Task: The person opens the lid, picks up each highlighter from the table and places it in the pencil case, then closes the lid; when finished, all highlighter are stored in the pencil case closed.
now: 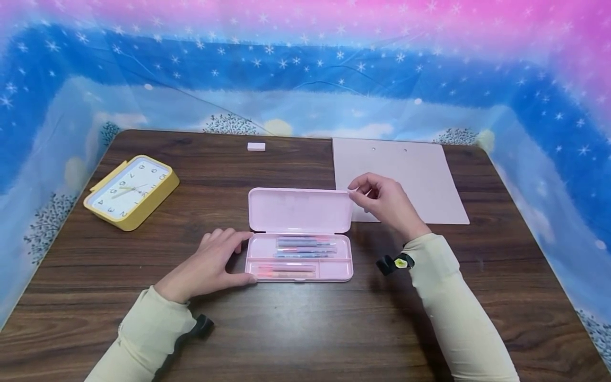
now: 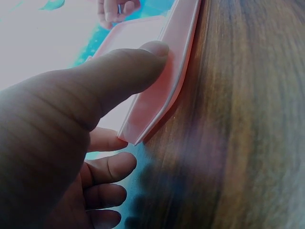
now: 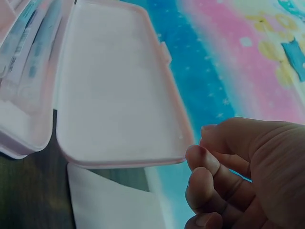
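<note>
A pink pencil case [image 1: 335, 269] lies open on the table with its lid [image 1: 300, 211] raised at the back. Several pens [image 1: 305, 248] fill its rear compartment, and more slim pens or pencils [image 1: 286, 271] lie in the front one. My left hand [image 1: 210, 262] grips the case's left end, thumb at the front corner and index finger at the rear; in the left wrist view the thumb [image 2: 143, 67] presses the pink side wall. At the lid's upper right corner, my right hand [image 1: 384, 201] pinches the edge between thumb and curled index finger [image 3: 202, 157].
A yellow alarm clock [image 1: 136, 193] stands tilted at the left of the wooden table [image 1: 296, 329]. A small white eraser-like block [image 1: 256, 146] lies near the back edge. Behind the right hand lies a pale board [image 1: 420, 180] with two small holes. Patterned cloth [image 1: 305, 63] surrounds the table's back and sides.
</note>
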